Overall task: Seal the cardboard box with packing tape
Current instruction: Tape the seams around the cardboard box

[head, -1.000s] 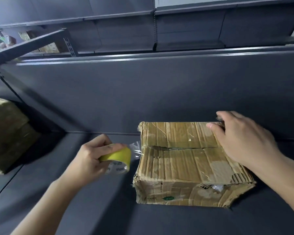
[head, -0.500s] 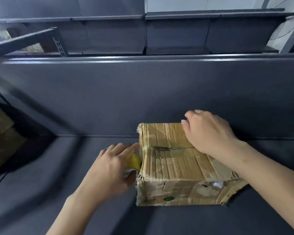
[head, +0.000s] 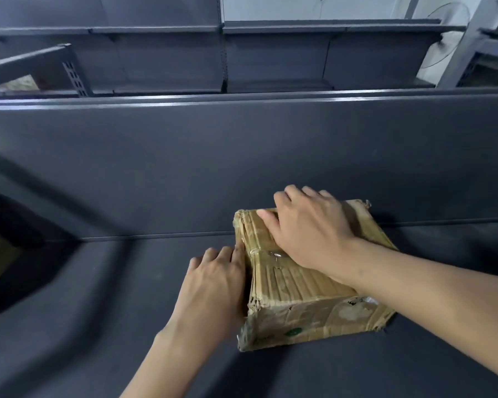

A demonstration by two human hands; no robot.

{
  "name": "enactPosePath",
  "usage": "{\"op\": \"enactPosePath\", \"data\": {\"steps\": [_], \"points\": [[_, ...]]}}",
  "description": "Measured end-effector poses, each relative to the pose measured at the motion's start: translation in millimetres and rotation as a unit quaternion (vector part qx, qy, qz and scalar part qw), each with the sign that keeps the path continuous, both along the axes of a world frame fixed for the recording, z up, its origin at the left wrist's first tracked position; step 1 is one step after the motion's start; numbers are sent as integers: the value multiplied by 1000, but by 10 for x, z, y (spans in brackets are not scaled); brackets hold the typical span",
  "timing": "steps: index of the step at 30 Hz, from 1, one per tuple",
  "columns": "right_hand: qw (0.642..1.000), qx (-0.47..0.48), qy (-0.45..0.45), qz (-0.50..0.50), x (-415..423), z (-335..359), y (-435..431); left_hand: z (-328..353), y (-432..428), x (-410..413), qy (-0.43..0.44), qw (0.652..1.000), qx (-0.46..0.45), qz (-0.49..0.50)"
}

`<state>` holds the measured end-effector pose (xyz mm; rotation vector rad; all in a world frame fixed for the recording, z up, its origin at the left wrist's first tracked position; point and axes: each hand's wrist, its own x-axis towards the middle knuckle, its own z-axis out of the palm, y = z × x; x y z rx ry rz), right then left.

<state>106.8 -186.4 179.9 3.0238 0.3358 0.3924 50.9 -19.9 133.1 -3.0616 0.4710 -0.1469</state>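
Observation:
A worn cardboard box (head: pixel 296 288) sits on a dark shelf (head: pixel 98 305), its top flaps closed. My right hand (head: pixel 311 228) lies flat on the top, fingers spread over the far flap and the seam. A short piece of clear tape (head: pixel 270 254) shines on the seam near the left edge. My left hand (head: pixel 213 285) is pressed against the box's left side, knuckles up and fingers curled downward. The yellow tape roll is hidden under that hand.
A dark back panel (head: pixel 242 156) rises right behind the box. More dark shelving (head: pixel 270 58) stands beyond it, with a fan (head: pixel 449 38) at the top right. A slotted metal bracket (head: pixel 72 73) juts in at the upper left.
My left hand brought the yellow roll up against the box's left side, and the roll dropped out of sight. My right hand slid left across the top. The box turned slightly.

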Motion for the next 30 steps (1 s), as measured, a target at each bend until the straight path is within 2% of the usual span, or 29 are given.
{"op": "enactPosePath", "data": {"steps": [2,5,6,8,10,12,14,17,19,22,25,27,28,30], "points": [[1000,17,10,10,47,91,45,-19,26,14,15,1000,-2,11],[981,189,44,-14,141,199,233,-35,21,7,18,1000,-9,18],[978,205,35,-5,137,145,292,-32,22,-6,20,1000,-13,19],[988,155,12,22,52,7,397,-4,17,-27,20,999,-19,17],[988,148,4,39,19,-68,420,-16,42,-23,10,999,-39,9],[983,177,24,44,60,-44,388,-124,111,-31,-7,991,-131,-22],[975,201,89,42,104,41,355,-313,220,-67,-34,956,-291,-22],[961,156,225,22,141,168,333,-659,313,-177,-69,859,-503,60],[964,152,218,12,148,158,346,-884,244,-248,-26,772,-623,123],[966,190,177,12,97,154,391,-1064,95,-279,46,652,-732,192],[954,258,151,4,73,275,320,-1015,38,-253,88,563,-797,201],[930,341,135,16,73,402,212,-841,56,-212,76,534,-828,151],[912,388,128,25,77,463,151,-715,91,-182,46,544,-829,120],[857,500,119,40,78,567,7,-355,197,-89,-40,614,-786,52]]}}
